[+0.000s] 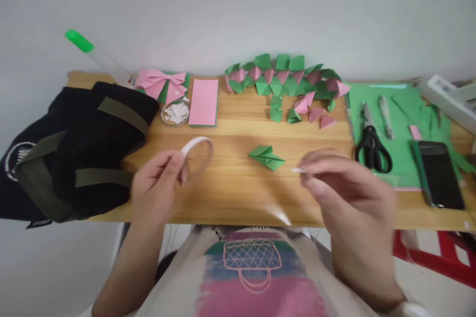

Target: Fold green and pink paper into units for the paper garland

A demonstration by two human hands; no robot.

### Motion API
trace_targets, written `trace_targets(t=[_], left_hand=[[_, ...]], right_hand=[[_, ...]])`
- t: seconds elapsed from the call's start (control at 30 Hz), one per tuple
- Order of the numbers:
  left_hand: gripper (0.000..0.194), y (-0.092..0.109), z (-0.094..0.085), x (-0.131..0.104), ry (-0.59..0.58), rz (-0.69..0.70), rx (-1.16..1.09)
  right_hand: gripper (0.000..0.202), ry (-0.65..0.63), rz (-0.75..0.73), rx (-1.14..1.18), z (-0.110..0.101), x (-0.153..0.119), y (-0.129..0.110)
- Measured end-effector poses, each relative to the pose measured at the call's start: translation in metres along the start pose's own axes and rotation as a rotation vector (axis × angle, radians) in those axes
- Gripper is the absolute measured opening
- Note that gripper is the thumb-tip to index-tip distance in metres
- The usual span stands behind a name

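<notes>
My left hand (158, 183) pinches the edge of a roll of white tape (195, 142), held up over the left part of the table. To the right, the fingers of my right hand (347, 193) are pressed together on a small white tape piece (296, 170), whose tip sticks out to the left. A folded green paper piece (267, 157) lies on the wooden table (230, 198) between my hands, touched by neither. The right hand is slightly blurred.
Behind lie a chain of green and pink folded papers (282, 77), a pink paper stack (204, 102) and a dish of white scraps (176, 112). A black bag (107, 129) fills the left; scissors (372, 146), a cutter (386, 116) and a phone (442, 173) lie right.
</notes>
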State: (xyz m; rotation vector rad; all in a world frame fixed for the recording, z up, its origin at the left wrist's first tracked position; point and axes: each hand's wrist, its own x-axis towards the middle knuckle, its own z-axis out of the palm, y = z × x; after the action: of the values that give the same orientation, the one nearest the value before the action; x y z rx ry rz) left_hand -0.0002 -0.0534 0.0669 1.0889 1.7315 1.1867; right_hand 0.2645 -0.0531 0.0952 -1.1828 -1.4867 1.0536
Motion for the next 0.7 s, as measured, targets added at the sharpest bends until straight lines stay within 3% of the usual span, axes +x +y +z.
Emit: trace_targets(t=[0.07,0.1,0.13,0.2,0.3,0.37,0.47,0.5,0.53,0.7], left_hand=[[0.012,-0.014,-0.016,0.014,0.120,0.083,0.163],[0.013,-0.021,-0.021,0.021,0.160,0.171,0.421],[0.009,-0.028,-0.025,0.027,0.171,0.194,0.486],[0.005,-0.038,-0.026,0.037,0.159,0.218,0.516],[0.003,-0.039,-0.015,0.036,0.133,0.244,0.502],[0.009,-0.029,0.000,0.025,0.055,0.253,0.442],[0.022,-0.007,0.028,0.004,-0.193,0.221,0.296],[0.020,0.000,0.037,-0.001,-0.328,0.159,0.146],[0.017,0.006,0.045,-0.006,-0.391,0.120,0.028],[0.010,0.010,0.068,-0.016,-0.404,0.099,-0.044]], right_hand=[[0.012,-0.034,0.161,0.260,0.012,0.010,0.007],[0.012,-0.058,0.244,0.352,0.017,0.015,0.011],[0.013,-0.080,0.316,0.423,0.020,0.019,0.014],[0.016,-0.116,0.431,0.519,0.024,0.023,0.019],[0.019,-0.160,0.507,0.587,0.024,0.022,0.020],[0.019,-0.188,0.518,0.592,0.025,0.021,0.018],[0.019,-0.234,0.517,0.569,0.028,0.017,0.018],[0.019,-0.240,0.512,0.557,0.029,0.015,0.019],[0.018,-0.240,0.501,0.539,0.030,0.013,0.020],[0.020,-0.164,0.271,0.220,0.030,-0.005,0.025]])
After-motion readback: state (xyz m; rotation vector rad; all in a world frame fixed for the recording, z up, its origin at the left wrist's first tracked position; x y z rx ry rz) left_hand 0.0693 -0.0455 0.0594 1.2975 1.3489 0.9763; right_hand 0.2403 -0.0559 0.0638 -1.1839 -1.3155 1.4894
